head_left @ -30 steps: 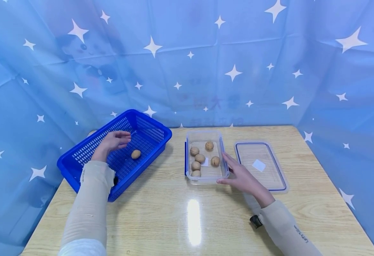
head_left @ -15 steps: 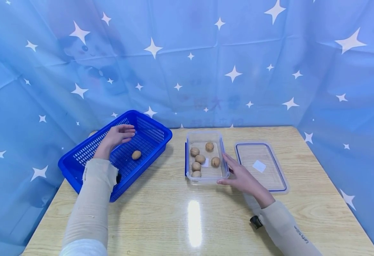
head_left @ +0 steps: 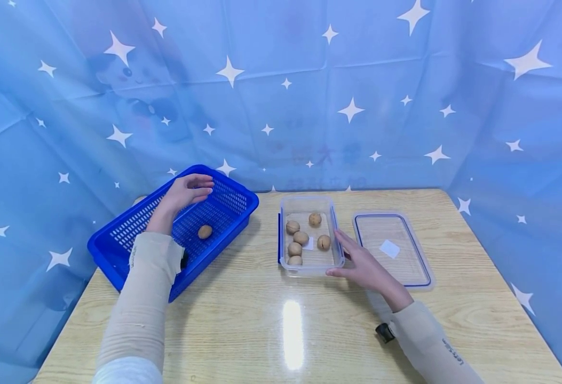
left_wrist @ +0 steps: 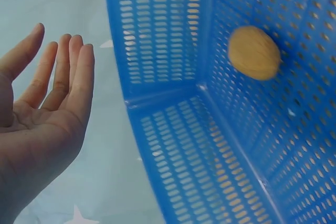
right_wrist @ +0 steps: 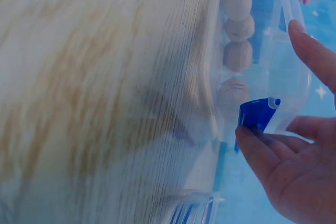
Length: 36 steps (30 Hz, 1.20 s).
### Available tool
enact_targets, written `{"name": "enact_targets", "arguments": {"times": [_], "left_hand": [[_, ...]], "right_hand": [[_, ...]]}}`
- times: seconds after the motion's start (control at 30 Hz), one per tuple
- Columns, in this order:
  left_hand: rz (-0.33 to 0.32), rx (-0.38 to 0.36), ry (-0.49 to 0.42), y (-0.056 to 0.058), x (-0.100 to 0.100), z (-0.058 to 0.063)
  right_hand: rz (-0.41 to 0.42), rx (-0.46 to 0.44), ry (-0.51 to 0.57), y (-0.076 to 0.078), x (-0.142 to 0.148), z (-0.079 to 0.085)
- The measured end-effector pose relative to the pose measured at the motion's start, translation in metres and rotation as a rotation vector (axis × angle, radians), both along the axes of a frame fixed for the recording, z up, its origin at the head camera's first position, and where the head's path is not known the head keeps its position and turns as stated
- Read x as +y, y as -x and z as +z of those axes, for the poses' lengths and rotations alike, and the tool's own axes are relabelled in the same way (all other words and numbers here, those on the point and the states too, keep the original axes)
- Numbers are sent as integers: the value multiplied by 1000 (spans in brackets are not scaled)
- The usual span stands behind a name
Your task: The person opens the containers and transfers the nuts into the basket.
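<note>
Over our perf'd blue plastic basket point(head_left: 242, 208) w/ 1 oval walnut point(head_left: 205, 232) inside, our L hand point(head_left: 183, 193) hangs relaxed, thumb apart. Our R hand point(head_left: 359, 264) grips a corner of the clear rect. box point(head_left: 316, 258) holding 6 brown walnuts point(head_left: 301, 238).

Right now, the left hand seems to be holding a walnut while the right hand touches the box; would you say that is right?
Not quite: the left hand holds nothing; the left wrist view shows its palm empty, with a walnut lying in the basket. The right hand does touch the box.
</note>
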<state>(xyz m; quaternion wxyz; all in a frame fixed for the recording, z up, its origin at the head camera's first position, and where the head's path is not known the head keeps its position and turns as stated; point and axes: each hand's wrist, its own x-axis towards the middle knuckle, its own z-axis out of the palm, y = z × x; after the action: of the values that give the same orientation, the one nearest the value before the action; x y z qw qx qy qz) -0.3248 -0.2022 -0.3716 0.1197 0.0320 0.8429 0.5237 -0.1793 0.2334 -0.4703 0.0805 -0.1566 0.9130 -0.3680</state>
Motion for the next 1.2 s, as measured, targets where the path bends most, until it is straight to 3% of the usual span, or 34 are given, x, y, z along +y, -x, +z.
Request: {"name": "enact_targets", "arguments": {"times": [0.33, 0.53, 0.87, 1.2], "left_hand": [[-71, 33, -14, -8, 25, 28], [-86, 67, -42, 1, 36, 21], [-158, 91, -63, -1, 64, 26], [-221, 131, -27, -6, 93, 17]], "right_hand": [[2, -5, 7, 0, 0, 1], [-1, -6, -1, 1, 1, -1], [-1, -11, 8, 1, 0, 0], [1, -7, 8, 1, 1, 1]]}}
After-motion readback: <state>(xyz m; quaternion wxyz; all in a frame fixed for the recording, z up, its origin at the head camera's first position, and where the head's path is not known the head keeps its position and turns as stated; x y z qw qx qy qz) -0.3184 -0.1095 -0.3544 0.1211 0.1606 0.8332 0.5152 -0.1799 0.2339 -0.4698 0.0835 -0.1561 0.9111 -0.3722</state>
